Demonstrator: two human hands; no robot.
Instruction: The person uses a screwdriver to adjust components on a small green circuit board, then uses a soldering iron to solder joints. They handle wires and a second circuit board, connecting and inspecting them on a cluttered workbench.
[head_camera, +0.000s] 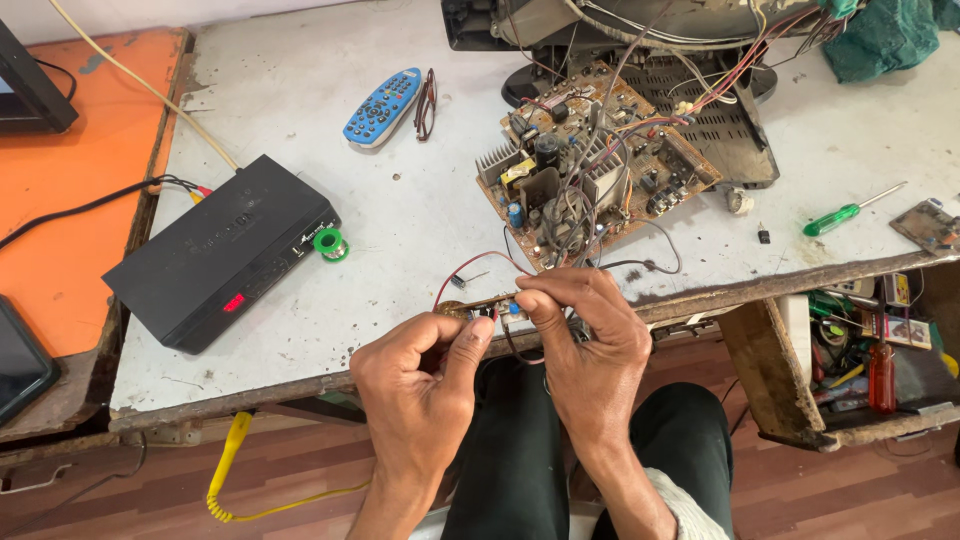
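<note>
Brown strip of circuit board (487, 306) pinched between both hands at the bench edge.

The left hand (420, 385) grips the small board's near end between thumb and forefinger; the right hand (590, 335) closes its fingertips over the other end, so the board spans the gap between them; red and black wires (480, 262) loop up from it toward the large circuit board (590, 165) just beyond the right hand; a black set-top box (220, 250) and green solder spool (330, 243) lie beyond the left hand; a blue remote (383, 106) lies farther off.
</note>
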